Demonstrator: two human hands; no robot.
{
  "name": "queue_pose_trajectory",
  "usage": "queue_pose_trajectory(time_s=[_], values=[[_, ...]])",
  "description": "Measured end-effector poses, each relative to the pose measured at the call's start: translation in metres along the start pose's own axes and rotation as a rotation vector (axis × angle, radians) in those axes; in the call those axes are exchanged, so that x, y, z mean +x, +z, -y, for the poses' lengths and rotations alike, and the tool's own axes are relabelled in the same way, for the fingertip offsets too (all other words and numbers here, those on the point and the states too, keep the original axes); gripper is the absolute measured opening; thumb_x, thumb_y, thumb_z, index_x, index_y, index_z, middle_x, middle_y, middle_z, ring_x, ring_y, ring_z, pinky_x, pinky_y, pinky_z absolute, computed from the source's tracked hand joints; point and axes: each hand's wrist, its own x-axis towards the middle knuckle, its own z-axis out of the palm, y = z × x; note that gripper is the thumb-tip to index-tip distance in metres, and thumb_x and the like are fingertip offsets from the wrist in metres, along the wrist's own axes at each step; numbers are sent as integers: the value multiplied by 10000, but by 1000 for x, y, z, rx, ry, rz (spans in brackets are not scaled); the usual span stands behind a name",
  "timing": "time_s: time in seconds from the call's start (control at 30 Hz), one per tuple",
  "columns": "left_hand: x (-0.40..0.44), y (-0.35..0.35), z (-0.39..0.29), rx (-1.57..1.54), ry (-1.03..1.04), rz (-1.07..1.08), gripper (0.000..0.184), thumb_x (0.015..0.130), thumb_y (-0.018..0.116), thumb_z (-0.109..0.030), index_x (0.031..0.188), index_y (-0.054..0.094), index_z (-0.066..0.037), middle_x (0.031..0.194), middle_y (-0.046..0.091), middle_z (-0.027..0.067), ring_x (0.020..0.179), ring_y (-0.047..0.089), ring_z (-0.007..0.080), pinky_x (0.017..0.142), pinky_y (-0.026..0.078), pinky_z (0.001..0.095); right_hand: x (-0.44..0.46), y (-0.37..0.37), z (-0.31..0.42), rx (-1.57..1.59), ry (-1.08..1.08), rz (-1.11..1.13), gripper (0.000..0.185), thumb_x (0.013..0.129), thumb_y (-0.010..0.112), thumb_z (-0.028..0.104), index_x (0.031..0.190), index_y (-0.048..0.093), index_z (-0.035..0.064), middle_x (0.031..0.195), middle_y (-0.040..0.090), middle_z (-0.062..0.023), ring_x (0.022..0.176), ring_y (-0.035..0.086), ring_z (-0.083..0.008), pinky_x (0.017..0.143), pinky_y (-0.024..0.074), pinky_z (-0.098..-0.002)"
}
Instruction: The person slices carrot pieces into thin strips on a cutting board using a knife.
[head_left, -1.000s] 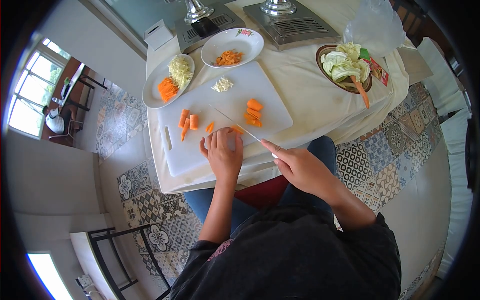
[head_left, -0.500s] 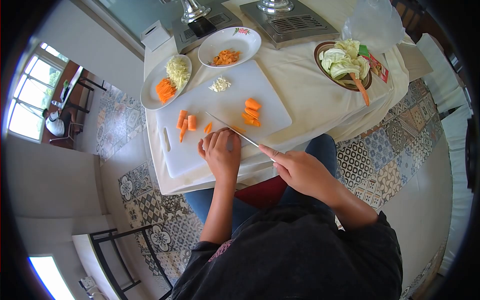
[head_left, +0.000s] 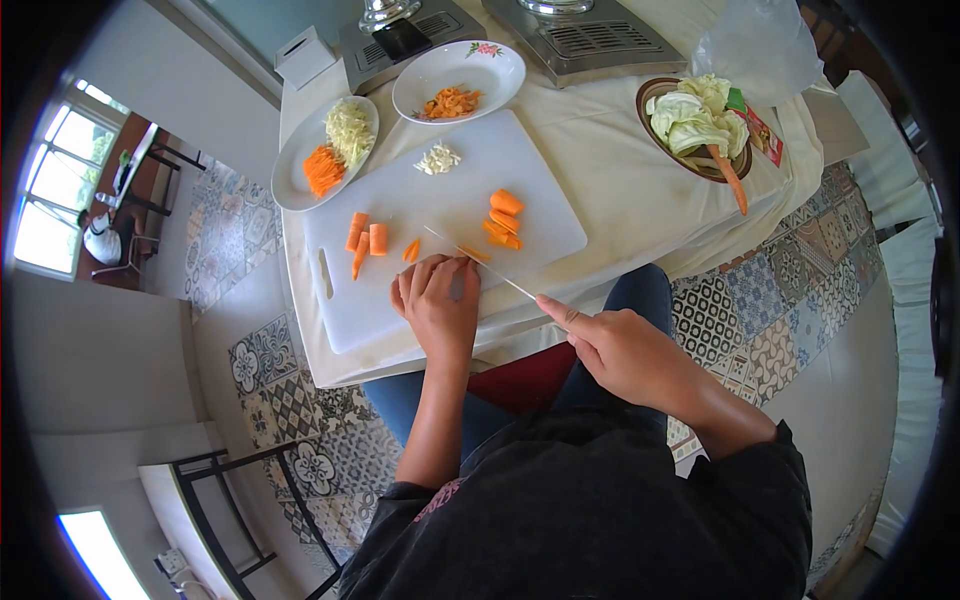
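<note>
A: What was on the table [head_left: 610, 150]?
B: White cutting board [head_left: 440, 205], at the near edge.
A: Hands?
B: Left hand [head_left: 438, 308]: fingers curled down onto the board, couldn't tell if pinching anything. Right hand [head_left: 628, 352]: gripped the knife [head_left: 500, 276], index finger extended along it.
A: Carrot?
B: Carrot chunks [head_left: 504, 221] lay on the board either side of the knife, a thin carrot slice [head_left: 475, 253] just beside it.

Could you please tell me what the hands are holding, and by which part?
The right hand holds a knife by its handle end. Whether the left hand holds something beneath it cannot be told.
</note>
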Motion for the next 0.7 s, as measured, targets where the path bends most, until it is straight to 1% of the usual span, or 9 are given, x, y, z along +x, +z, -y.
queue_pose_trajectory(time_s=[0.07, 0.17, 0.23, 0.33, 0.43, 0.53, 0.63, 0.7], values=[[0, 1, -1, -5, 1, -5, 107, 762, 785, -133, 861, 745, -143, 947, 708, -34, 999, 611, 216, 997, 374, 378, 8, -3, 1, 0, 37, 46, 527, 978, 517, 88, 1500, 449, 73, 731, 640, -246, 657, 628, -413, 651, 489, -528], [1, 0, -1, -2, 13, -7, 109, 755, 782, -124, 854, 738, -138, 944, 708, -32, 993, 612, 217, 993, 377, 377, 21, 7, -1, -24, 16, 8, 526, 982, 515, 98, 1505, 455, 93, 743, 642, -232, 666, 631, -404, 636, 494, -519], [1, -1, -1, 9, 26, -6, 111, 748, 778, -115, 847, 730, -134, 942, 708, -29, 985, 615, 219, 990, 379, 378, 22, 15, -5, -101, -15, -28, 527, 981, 518, 100, 1505, 464, 115, 741, 634, -210, 657, 630, -391, 621, 502, -507], [-1, 3, 1, 20, -9, 8, 103, 763, 780, -128, 842, 715, -128, 945, 696, -26, 1030, 622, 215, 1045, 352, 441, 15, 22, -7, -203, -42, -81, 530, 976, 531, 104, 1502, 481, 158, 731, 616, -175, 640, 625, -375, 607, 512, -492], [-2, 4, 3, 3, -5, -9, 109, 758, 773, -121, 845, 709, -127, 946, 699, -28, 1028, 626, 217, 1047, 351, 448, 7, 17, -5, -250, -26, -77, 538, 970, 549, 109, 1498, 491, 197, 734, 609, -158, 636, 622, -364, 609, 519, -481], [-2, 4, 3, 12, -7, -17, 106, 759, 772, -120, 845, 711, -129, 943, 698, -30, 1019, 629, 213, 1049, 350, 444, 0, 6, -2, -260, -3, -51, 540, 970, 562, 121, 1496, 494, 224, 745, 612, -151, 652, 625, -353, 619, 521, -471], [0, 3, 0, 42, 37, -55, 119, 738, 773, -107, 843, 725, -136, 929, 717, -36, 950, 624, 213, 994, 379, 379, -5, 0, -6, -257, -15, -61, 536, 976, 565, 136, 1498, 491, 236, 747, 613, -147, 679, 632, -344, 632, 521, -467], [0, 2, -1, 37, 27, -42, 112, 748, 775, -111, 846, 732, -142, 932, 729, -42, 968, 632, 201, 1007, 374, 380, -7, -3, -7, -236, -18, -64, 532, 982, 561, 144, 1501, 486, 234, 744, 613, -149, 697, 635, -345, 645, 518, -470]])
